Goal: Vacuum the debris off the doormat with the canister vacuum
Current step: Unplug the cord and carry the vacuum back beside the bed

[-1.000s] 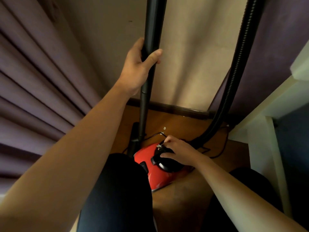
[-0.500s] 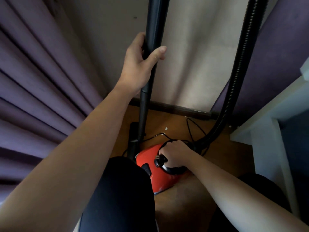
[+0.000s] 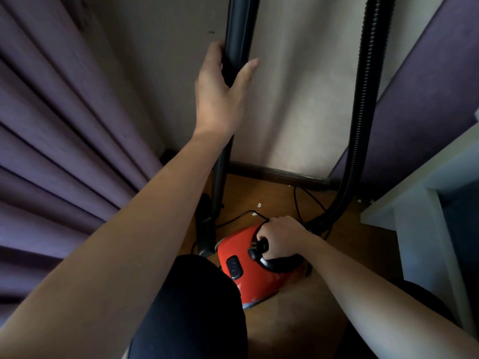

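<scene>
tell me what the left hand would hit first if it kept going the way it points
The left hand is wrapped round the black wand, so it meets that at once. Past the wand, the beige wall looks next, though the depth is unclear.

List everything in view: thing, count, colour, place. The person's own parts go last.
canister vacuum: one, red, on the floor, bottom centre
carry handle: one, black, atop the canister vacuum
wand: one, black, upright, top centre
hose: one, black, ribbed, rising at right
cord: one, black, on the floor behind the canister vacuum
scraps: a few, white, on the floor
curtain: one, purple, left
shelf unit: one, white, right edge
left hand: one, grips the wand
right hand: one, grips the carry handle
knees: two, in dark cloth, bottom
</scene>
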`<control>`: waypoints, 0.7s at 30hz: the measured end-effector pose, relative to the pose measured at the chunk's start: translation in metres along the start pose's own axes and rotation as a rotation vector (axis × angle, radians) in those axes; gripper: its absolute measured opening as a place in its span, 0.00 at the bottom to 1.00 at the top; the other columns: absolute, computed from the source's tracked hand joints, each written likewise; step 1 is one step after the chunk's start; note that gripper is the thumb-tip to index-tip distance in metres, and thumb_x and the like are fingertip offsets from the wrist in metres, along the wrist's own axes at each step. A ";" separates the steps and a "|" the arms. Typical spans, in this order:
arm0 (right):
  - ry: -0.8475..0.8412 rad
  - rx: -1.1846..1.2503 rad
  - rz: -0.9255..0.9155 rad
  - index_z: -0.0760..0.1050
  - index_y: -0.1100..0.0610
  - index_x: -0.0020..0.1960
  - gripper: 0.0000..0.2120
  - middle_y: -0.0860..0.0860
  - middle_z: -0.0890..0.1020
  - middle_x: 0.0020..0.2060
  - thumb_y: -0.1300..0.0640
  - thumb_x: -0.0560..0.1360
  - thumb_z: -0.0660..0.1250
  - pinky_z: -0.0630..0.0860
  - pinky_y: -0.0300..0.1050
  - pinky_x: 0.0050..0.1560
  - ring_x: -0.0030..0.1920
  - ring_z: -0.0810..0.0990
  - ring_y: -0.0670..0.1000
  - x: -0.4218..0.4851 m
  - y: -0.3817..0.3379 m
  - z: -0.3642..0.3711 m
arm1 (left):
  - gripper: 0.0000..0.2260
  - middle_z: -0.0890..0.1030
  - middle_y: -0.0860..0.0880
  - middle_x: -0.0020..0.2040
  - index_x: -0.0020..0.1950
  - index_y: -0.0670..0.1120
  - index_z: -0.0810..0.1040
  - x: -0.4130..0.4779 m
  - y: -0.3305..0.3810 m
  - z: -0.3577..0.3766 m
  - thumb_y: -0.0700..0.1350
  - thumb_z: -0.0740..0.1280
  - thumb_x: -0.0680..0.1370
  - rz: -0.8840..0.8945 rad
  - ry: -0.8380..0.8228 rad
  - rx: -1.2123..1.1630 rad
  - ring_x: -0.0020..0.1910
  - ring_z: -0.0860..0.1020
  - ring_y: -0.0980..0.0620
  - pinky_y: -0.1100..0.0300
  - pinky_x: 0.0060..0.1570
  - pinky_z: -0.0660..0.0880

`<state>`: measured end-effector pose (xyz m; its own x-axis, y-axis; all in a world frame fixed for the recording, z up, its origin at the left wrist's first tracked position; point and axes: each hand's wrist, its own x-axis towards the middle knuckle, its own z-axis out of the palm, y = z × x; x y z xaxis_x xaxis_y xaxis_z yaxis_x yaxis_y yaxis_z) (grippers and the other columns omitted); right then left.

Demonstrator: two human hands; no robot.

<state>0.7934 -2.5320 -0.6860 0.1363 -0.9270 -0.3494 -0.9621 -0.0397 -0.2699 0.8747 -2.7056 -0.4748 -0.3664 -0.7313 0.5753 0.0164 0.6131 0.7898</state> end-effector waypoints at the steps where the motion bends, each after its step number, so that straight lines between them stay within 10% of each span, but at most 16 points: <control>1: 0.001 -0.004 -0.004 0.66 0.50 0.29 0.17 0.46 0.72 0.26 0.48 0.69 0.71 0.65 0.41 0.32 0.30 0.73 0.46 0.000 0.001 0.001 | 0.10 0.79 0.52 0.42 0.52 0.44 0.73 0.000 -0.001 0.001 0.48 0.70 0.80 -0.002 0.014 0.002 0.43 0.78 0.57 0.67 0.46 0.74; 8: -0.005 -0.079 -0.039 0.80 0.50 0.46 0.15 0.47 0.80 0.38 0.39 0.73 0.69 0.78 0.49 0.48 0.45 0.81 0.51 -0.011 0.004 0.005 | 0.10 0.83 0.47 0.43 0.53 0.47 0.70 0.000 -0.011 -0.008 0.49 0.69 0.81 -0.038 -0.072 0.022 0.43 0.83 0.51 0.58 0.46 0.80; 21: 0.130 -0.052 -0.066 0.77 0.49 0.44 0.35 0.44 0.80 0.38 0.19 0.70 0.52 0.71 0.45 0.39 0.40 0.80 0.47 -0.017 0.016 0.015 | 0.09 0.71 0.40 0.38 0.51 0.42 0.65 -0.002 -0.011 -0.014 0.42 0.66 0.82 -0.026 -0.096 -0.118 0.29 0.72 0.45 0.60 0.30 0.72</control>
<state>0.7789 -2.5109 -0.6977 0.1712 -0.9620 -0.2126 -0.9635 -0.1184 -0.2400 0.8883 -2.7150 -0.4817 -0.4553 -0.7112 0.5357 0.1131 0.5506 0.8271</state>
